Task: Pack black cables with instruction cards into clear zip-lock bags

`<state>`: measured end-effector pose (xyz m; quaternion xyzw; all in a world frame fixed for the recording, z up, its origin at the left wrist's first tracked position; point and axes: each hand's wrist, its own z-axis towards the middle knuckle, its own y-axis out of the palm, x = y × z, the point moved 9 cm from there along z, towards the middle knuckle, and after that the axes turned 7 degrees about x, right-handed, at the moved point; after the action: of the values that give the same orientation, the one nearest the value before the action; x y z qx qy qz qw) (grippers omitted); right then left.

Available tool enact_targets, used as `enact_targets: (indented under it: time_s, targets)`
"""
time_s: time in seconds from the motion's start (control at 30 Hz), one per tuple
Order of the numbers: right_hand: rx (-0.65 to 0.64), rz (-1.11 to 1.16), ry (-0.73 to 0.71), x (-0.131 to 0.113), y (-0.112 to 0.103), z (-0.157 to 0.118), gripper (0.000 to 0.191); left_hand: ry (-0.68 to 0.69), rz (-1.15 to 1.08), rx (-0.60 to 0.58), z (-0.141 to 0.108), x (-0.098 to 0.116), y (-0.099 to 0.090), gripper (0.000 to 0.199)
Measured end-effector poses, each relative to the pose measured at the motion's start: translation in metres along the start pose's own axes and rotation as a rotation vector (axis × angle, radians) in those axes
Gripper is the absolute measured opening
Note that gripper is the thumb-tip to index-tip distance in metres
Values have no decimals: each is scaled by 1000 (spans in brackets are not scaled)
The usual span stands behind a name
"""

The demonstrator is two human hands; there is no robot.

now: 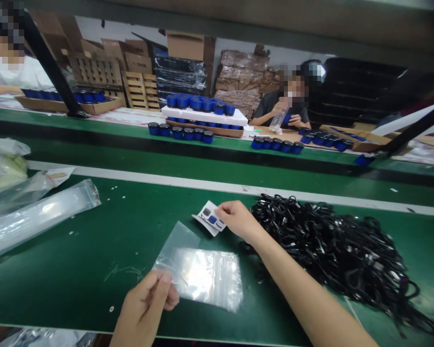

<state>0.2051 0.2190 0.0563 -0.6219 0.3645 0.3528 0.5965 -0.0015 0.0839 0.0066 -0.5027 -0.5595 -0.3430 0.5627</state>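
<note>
My left hand (144, 303) pinches the edge of a clear zip-lock plastic bag (202, 274) above the green bench mat (75, 289). My right hand (238, 219) rests its fingertips on a small white printed card (209, 218) with dark and blue patches, holding it against the mat. Just right of that hand lies a large tangled heap of black cables (332, 250), close to my right forearm. The bag lies between my hands, and its mouth is angled up toward the card.
At left lie clear plastic bags (32, 221) and a bundle of bags (3, 168). Across a white strip, a far green conveyor (217, 144) carries rows of blue-lidded jars (177, 133). Co-workers sit beyond it, near cardboard boxes and pallets.
</note>
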Motion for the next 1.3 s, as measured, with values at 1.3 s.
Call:
enact_targets:
  time_s: [1.3]
  targets:
    - [389,-394,-796,-46,42,-168,15,820,570,215,-25,85,12,30]
